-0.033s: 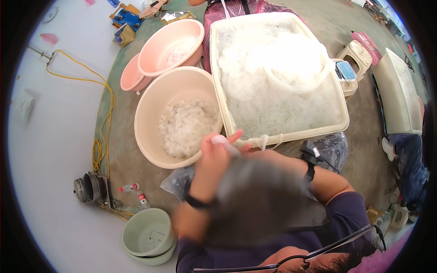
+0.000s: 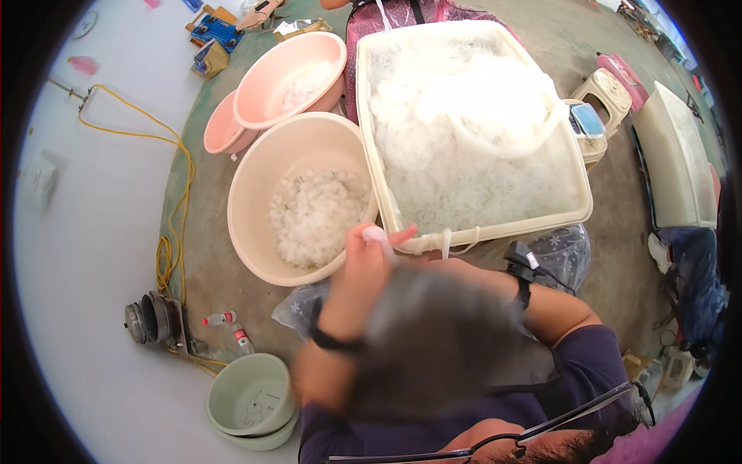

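My left hand [image 2: 363, 259] is between the round cream basin and the front left corner of the cream rectangular tub [image 2: 533, 226]. Its fingers close around a soft white lump [image 2: 376, 234], and one finger points to the right. Wet white fibre [image 2: 417, 116] fills much of the tub, heaped over a pale hoop in cloudy water. Small white cocoon-like lumps [image 2: 317, 216] lie in the round cream basin [image 2: 251, 240]. My right hand [image 2: 457, 267] is low beside the tub's front rim; a dark blurred shape [image 2: 440, 340] hides its fingers.
Two pink basins [image 2: 251, 116] stand at the back left. Stacked green basins [image 2: 232, 417], plastic bottles [image 2: 242, 339] and a yellow cord [image 2: 188, 201] are on the left. A digital scale [image 2: 587, 121] sits right of the tub. Another person [image 2: 390, 15] is beyond it.
My left hand has shifted very slightly, still around the white lump. A fingertip visible earlier to the right of it no longer shows. The tub and basins stay where they were.
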{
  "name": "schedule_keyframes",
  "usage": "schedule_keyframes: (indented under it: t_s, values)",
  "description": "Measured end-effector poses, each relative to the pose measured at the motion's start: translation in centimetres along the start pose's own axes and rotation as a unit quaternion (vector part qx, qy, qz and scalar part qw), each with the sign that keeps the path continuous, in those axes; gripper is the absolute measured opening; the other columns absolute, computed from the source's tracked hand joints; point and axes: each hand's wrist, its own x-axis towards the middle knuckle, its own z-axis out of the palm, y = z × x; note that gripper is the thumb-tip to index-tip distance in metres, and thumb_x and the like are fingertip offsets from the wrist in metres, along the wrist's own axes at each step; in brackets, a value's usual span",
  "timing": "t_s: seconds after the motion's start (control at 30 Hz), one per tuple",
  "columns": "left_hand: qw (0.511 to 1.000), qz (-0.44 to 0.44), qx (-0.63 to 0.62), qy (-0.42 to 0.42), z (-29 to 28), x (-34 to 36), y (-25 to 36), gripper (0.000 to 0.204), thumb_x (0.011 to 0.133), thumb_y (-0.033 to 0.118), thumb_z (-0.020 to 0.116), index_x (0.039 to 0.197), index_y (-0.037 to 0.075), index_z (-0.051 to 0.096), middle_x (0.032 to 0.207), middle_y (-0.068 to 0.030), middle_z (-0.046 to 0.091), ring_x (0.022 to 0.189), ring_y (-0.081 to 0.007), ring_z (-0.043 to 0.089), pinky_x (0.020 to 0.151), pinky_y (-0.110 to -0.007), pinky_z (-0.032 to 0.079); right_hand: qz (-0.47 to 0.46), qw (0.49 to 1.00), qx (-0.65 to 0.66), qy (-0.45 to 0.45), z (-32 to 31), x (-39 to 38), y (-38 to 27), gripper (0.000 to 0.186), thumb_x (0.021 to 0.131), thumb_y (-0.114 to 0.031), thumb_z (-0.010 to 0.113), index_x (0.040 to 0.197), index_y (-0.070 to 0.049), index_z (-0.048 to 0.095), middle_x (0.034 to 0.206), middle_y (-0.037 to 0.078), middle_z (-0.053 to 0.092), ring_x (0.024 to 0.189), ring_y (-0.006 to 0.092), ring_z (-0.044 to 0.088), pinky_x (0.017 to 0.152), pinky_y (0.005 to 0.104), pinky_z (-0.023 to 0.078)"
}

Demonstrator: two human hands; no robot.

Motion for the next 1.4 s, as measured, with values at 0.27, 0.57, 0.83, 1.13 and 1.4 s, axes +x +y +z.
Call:
schedule_keyframes:
  t_s: [0.27, 0.57, 0.83, 1.13, 1.4]
  values:
    - [0.940, 0.000, 0.342, 0.014, -9.9, 3.1, -1.5, 0.032, 0.109, 0.021, 0.047, 0.139, 0.009, 0.048, 0.099, -0.0138, 0.069, 0.073, -0.0149, 0.057, 0.067, -0.031, 0.048, 0.016, 0.965, -0.084, 0.246, -6.3, 2.7, -0.2, 0.027, 0.094, -0.021, 0.050, 0.088, 0.002, 0.064, 0.074, 0.023, 0.056, 0.068, 0.0391, 0.052, 0.069, 0.0447, 0.047]
    - [0.969, -0.180, 0.069, -0.151, -7.9, 0.3, -11.3, 0.047, 0.112, 0.033, 0.045, 0.145, 0.000, 0.053, 0.128, -0.0186, 0.068, 0.115, -0.0247, 0.065, 0.104, -0.038, 0.049, -0.179, 0.975, -0.124, -0.040, 1.3, 2.7, 4.9, 0.029, 0.095, -0.028, 0.065, 0.079, -0.004, 0.063, 0.085, 0.015, 0.065, 0.085, 0.0344, 0.060, 0.078, 0.0465, 0.047]
    - [0.960, -0.109, 0.250, -0.063, -9.9, -0.5, -14.5, 0.027, 0.104, 0.021, 0.063, 0.116, -0.001, 0.072, 0.109, -0.0083, 0.073, 0.101, -0.0155, 0.066, 0.089, -0.030, 0.052, 0.065, 0.909, -0.405, 0.071, 0.1, -1.9, 14.6, 0.056, 0.080, -0.029, 0.079, 0.129, -0.007, 0.065, 0.134, 0.020, 0.058, 0.128, 0.0413, 0.052, 0.109, 0.0465, 0.043]
    - [0.954, -0.268, 0.089, -0.099, -9.8, -1.5, -18.7, 0.027, 0.100, 0.016, 0.072, 0.119, -0.003, 0.072, 0.119, -0.0098, 0.073, 0.096, -0.0107, 0.068, 0.085, -0.026, 0.054, 0.061, 0.997, 0.053, 0.017, 2.0, -2.9, 15.6, 0.059, 0.085, -0.028, 0.076, 0.137, -0.003, 0.062, 0.127, 0.021, 0.061, 0.118, 0.0372, 0.060, 0.104, 0.0484, 0.048]
    - [0.974, -0.216, -0.057, -0.025, -7.9, 0.1, -9.8, 0.018, 0.107, 0.016, 0.059, 0.101, 0.001, 0.069, 0.101, -0.0050, 0.072, 0.083, -0.0108, 0.066, 0.074, -0.026, 0.053, 0.095, 0.943, -0.318, -0.005, -0.9, -4.5, 6.1, 0.034, 0.096, -0.024, 0.067, 0.123, -0.005, 0.071, 0.134, 0.017, 0.064, 0.116, 0.0348, 0.064, 0.094, 0.0391, 0.053]
